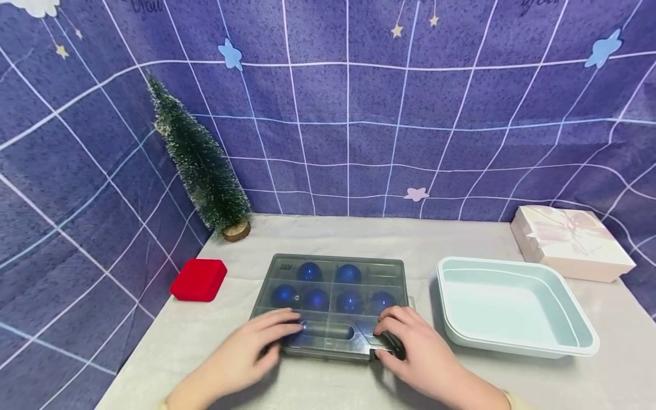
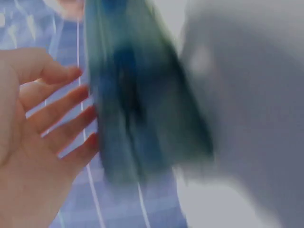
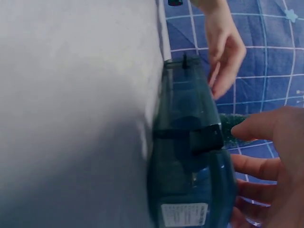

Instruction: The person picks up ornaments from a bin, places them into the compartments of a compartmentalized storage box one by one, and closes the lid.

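A transparent smoky plastic case [image 1: 328, 341] lies flat with its lid down, and several blue balls [image 1: 310, 272] show through in its compartments. My left hand [image 1: 256, 347] is at its near left corner, fingertips over the lid and thumb lower at the front. At the near right corner, my right hand [image 1: 420, 350] has its fingertips on the lid and its thumb by a dark latch [image 3: 209, 137]. In the right wrist view, a white label [image 3: 184, 214] shows on the case's side. Motion blurs the case in the left wrist view.
A pale blue tray [image 1: 512, 302] stands to the right, with a pink gift box [image 1: 574, 239] behind it. At left are a red box [image 1: 199, 279] and a small artificial fir tree [image 1: 202, 159]. A patterned blue cloth [image 1: 318, 142] hangs behind the white tabletop [image 1: 435, 233].
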Available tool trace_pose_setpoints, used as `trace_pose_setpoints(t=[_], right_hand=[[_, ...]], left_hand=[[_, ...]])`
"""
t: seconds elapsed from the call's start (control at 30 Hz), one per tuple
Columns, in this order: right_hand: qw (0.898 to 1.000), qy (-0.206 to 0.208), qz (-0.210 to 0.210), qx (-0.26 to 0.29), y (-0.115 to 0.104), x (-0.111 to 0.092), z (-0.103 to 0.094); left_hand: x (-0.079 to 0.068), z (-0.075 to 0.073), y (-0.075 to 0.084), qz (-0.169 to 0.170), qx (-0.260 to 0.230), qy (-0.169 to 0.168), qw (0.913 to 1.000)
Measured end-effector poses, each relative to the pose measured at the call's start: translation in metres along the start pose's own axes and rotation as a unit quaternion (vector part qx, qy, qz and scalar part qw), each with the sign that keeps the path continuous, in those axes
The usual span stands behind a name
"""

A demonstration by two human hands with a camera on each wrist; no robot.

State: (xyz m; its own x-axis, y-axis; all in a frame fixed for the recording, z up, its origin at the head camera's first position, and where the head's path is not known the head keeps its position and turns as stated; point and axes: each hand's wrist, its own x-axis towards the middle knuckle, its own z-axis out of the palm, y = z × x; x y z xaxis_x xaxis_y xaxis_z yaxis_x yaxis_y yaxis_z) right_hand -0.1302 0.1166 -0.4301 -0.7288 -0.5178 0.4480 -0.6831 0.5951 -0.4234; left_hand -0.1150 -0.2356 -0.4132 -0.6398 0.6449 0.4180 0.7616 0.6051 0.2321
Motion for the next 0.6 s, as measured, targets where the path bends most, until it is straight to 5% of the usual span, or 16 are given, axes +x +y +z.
trace_pose_setpoints(t=[0.13, 0.27, 0.4, 0.5, 0.53, 0.6], right_hand=[[0.999, -0.024, 0.019, 0.027, -0.007, 0.006, -0.001], [0.994, -0.068, 0.019, 0.085, -0.019, 0.015, 0.001], [0.975, -0.114, -0.011, 0.188, -0.034, 0.024, 0.007], [0.926, -0.174, -0.009, 0.334, -0.046, 0.029, 0.020], [0.903, -0.196, 0.001, 0.383, -0.050, 0.031, 0.026], [0.835, -0.246, 0.048, 0.489, -0.059, 0.032, 0.039]], left_hand=[[-0.024, -0.021, -0.016, -0.026, 0.036, 0.025, 0.9987], [-0.038, -0.030, -0.024, -0.042, 0.050, 0.014, 0.9978], [-0.043, -0.028, -0.025, -0.035, 0.045, 0.010, 0.9983], [-0.046, -0.024, -0.026, -0.025, 0.042, 0.018, 0.9987], [-0.046, -0.024, -0.026, -0.025, 0.042, 0.020, 0.9986], [-0.048, -0.022, -0.026, -0.027, 0.043, 0.023, 0.9984]])
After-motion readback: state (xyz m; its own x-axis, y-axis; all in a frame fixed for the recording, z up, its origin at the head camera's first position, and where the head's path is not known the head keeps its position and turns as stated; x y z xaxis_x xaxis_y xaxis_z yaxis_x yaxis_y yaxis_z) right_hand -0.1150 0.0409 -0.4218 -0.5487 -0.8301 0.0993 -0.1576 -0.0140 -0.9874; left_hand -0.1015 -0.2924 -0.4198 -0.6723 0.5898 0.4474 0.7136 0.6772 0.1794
